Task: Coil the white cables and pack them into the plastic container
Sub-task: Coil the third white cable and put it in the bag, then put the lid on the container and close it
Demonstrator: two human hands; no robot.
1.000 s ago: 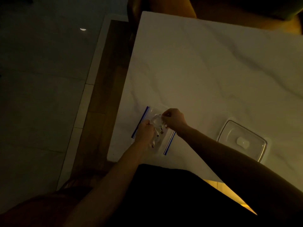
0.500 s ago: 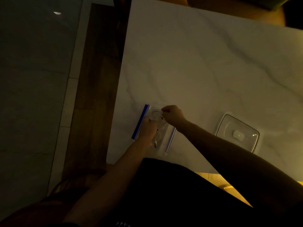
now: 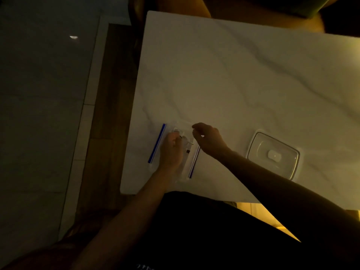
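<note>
A clear plastic container (image 3: 157, 143) with blue side clips lies near the front-left corner of the white marble table (image 3: 233, 84). Inside it sit the coiled white cables (image 3: 182, 133), dim and partly hidden. My left hand (image 3: 171, 152) lies over the container with its fingers closed on the coil, pressing it down. My right hand (image 3: 209, 139) hovers just right of the container's far end, fingers loosely curled, apart from the cables and holding nothing that I can make out.
The container's clear lid (image 3: 273, 155) lies flat on the table to the right. The table's left edge drops to a wooden strip and dark tiled floor (image 3: 48, 114). The light is very dim.
My right hand has let go of the coil and drawn back to the right. My left hand has slid further over the container and the cables.
</note>
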